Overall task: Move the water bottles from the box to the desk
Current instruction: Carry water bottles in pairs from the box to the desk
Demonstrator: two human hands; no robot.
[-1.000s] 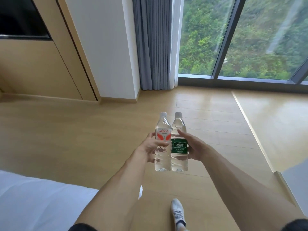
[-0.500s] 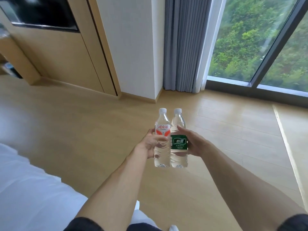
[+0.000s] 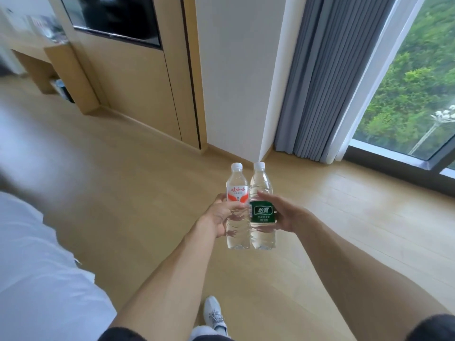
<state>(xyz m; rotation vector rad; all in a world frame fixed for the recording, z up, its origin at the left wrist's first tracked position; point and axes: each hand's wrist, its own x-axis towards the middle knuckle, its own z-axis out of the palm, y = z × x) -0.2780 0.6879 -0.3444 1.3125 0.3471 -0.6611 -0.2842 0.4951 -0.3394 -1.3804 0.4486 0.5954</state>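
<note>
Bottles are being carried upright and side by side, touching, out in front of the person above the light wooden plank floor: the left hand is gripping the clear plastic water bottle with the red-and-white label and white cap, its fingers curling round the middle, while the right hand is clamping the clear plastic water bottle with the dark green label and white cap. White bedding is lying at the left, a white sneaker is showing below, and grey pleated curtains are hanging beside the large window.
</note>
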